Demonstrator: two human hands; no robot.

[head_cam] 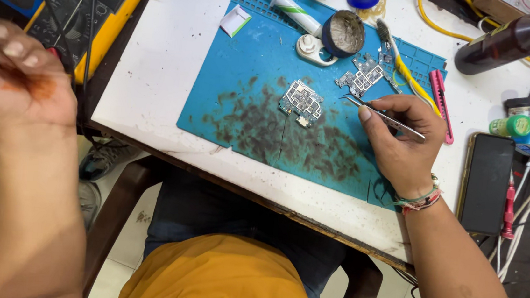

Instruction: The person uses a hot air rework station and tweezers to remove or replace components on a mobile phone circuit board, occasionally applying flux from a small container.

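Steel tweezers [386, 119] pinched in right hand [400, 141] fingers, tips pointing left toward circuit board [301, 102] just beyond; left hand [18, 79], far left, grip indiscernible.

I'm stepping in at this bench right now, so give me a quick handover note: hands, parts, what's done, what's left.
Right hand: holds metal tweezers, tips near the circuit board but apart from it.
Left hand: raised off the table at the left edge, beside the yellow multimeter; whether it grips anything cannot be told.
Board lies bare on the stained blue mat; shield frame pieces lie separate behind it.
Nothing is being probed yet.
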